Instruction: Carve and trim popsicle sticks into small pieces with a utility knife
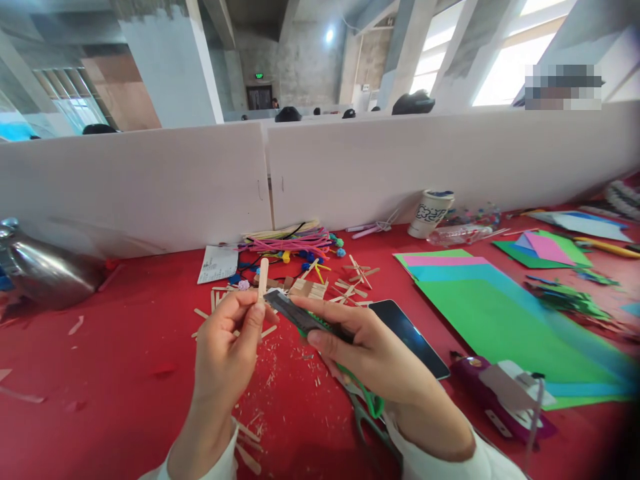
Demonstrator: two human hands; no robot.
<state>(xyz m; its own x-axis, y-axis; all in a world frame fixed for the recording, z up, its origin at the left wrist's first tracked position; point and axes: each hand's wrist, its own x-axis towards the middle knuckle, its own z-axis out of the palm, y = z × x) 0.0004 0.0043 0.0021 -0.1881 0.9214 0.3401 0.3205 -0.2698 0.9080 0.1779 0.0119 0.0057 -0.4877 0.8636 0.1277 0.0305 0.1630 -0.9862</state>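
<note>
My left hand is closed, pinching a wooden craft stick upright between thumb and fingers. My right hand grips a utility knife with a wide dark blade and some green on its body. The blade's tip is at the stick, just above my left fingertips; whether it cuts into the wood I cannot tell. Beyond both hands lie loose craft sticks and several sticks joined in crossed shapes. Below my right hand are scissors, partly hidden by the wrist. Fine wood shavings dot the red table.
A dark phone lies beside my right hand. Farther right are coloured paper sheets and a purple glue gun. Pipe cleaners, a paper cup and a plastic bottle sit by the white partition. A metal kettle stands left.
</note>
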